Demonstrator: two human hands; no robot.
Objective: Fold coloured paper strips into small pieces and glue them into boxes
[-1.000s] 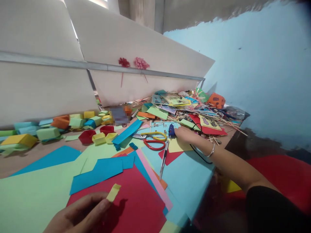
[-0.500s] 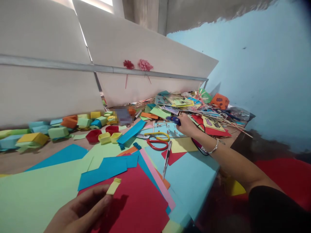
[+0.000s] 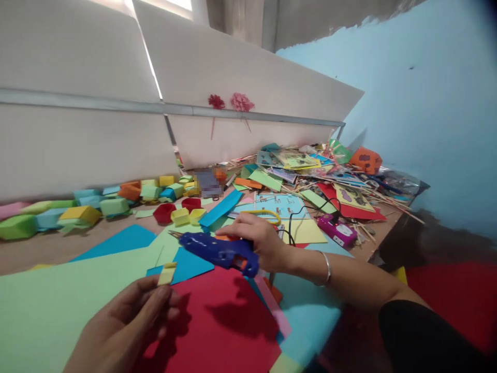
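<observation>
Between the thumb and forefinger of my left hand [image 3: 132, 316] is pinched a small folded yellow paper strip [image 3: 166, 274], its rolled end upward. My right hand [image 3: 264, 238] is wrapped round a dark blue hot glue gun [image 3: 217, 253], whose metal nozzle points left, a little above and apart from the strip. Beneath both hands lie a red paper sheet [image 3: 217, 321] and blue paper pieces [image 3: 194, 269]. Scissors with a yellow handle [image 3: 272, 213] are partly hidden behind my right hand. The glue gun's black cord runs back toward a purple power strip [image 3: 337, 231].
Small folded paper boxes [image 3: 114, 206] line the back left of the table. A pile of cards, sticks and plastic [image 3: 295, 158] fills the back right. Large green paper [image 3: 39, 300] covers the left front. Two paper flowers [image 3: 241, 102] are fixed to the white panel's rail.
My right hand has brought the glue gun from the back of the table to the left and nearer, close to the yellow strip. My left hand keeps its pinch, slightly shifted left.
</observation>
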